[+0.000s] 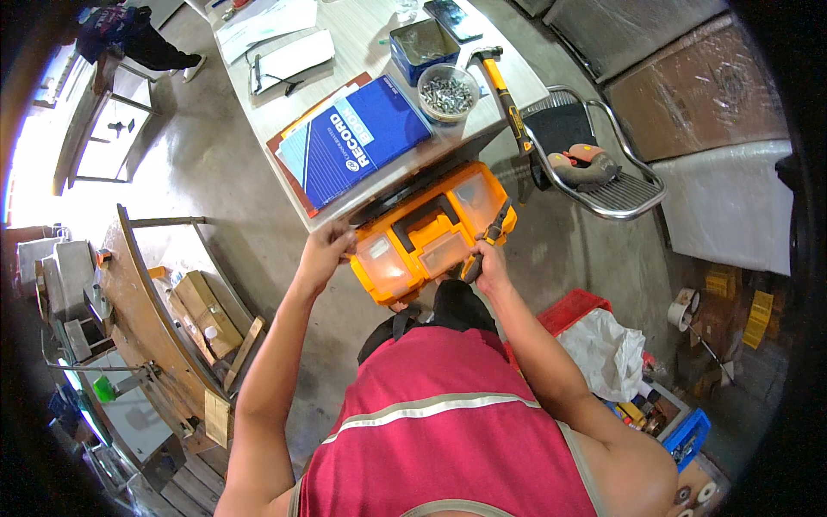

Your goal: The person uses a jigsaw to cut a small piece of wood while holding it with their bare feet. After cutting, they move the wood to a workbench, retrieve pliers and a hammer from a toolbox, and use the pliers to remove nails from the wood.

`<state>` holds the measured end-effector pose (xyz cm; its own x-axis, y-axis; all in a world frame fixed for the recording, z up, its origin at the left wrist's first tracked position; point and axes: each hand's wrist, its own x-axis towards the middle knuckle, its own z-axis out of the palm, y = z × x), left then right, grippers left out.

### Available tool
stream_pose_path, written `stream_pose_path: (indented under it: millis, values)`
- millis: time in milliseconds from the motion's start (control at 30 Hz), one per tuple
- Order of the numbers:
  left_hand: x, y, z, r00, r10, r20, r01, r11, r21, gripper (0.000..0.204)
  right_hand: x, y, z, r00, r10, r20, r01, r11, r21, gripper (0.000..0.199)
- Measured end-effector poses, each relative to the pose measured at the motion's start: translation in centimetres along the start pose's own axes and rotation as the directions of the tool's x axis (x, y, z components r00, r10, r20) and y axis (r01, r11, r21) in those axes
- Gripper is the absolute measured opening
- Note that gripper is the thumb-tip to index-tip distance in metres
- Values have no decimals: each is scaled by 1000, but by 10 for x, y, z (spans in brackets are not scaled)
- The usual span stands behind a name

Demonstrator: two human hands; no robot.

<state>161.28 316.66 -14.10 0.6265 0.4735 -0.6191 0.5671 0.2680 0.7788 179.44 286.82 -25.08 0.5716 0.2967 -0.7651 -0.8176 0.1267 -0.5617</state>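
An orange toolbox (421, 272) with a black handle (425, 222) and see-through lid compartments lies tilted in front of me, against the table's near edge. My left hand (326, 252) is at its left end, fingers curled at the orange rim and slightly blurred. In my right hand (493, 269) is a pair of black-and-yellow pliers (494, 231), jaws pointing away from me over the toolbox's right end. The toolbox lid looks closed; what lies inside is hard to make out.
On the table (362, 53) lie a blue record book (357, 142), a tub of screws (447, 93), a dark blue tin (422, 50), a claw hammer (508, 99) and a phone (453, 19). A metal-framed chair (633, 191) stands right; a red crate (575, 312) sits near my right arm.
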Motion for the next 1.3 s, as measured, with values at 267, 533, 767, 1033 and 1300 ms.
stream_pose_path:
  millis: [267, 533, 767, 1033, 1300]
  values:
    - [-64, -168, -14, 960, -234, -157, 235, 972, -11, 18, 20, 14, -23, 996, 33, -88, -25, 995, 99, 10]
    - [-90, -202, -9, 936, -256, -240, 229, 964, -134, 31, -29, 24, -18, 982, -174, 69, 184, 960, -211, 30]
    - [-72, -145, -4, 985, -94, -145, 46, 951, -306, 55, -53, 2, -4, 930, 92, 355, 0, 968, -250, 53]
    - [-50, -100, 10, 992, -125, -34, 85, 822, -562, 51, -54, -22, 6, 902, -48, 428, 300, 784, -543, 51]
    - [-88, -131, 22, 897, -33, -440, -105, 953, -284, 44, -48, -5, 45, 766, 346, 542, 179, 694, -697, 52]
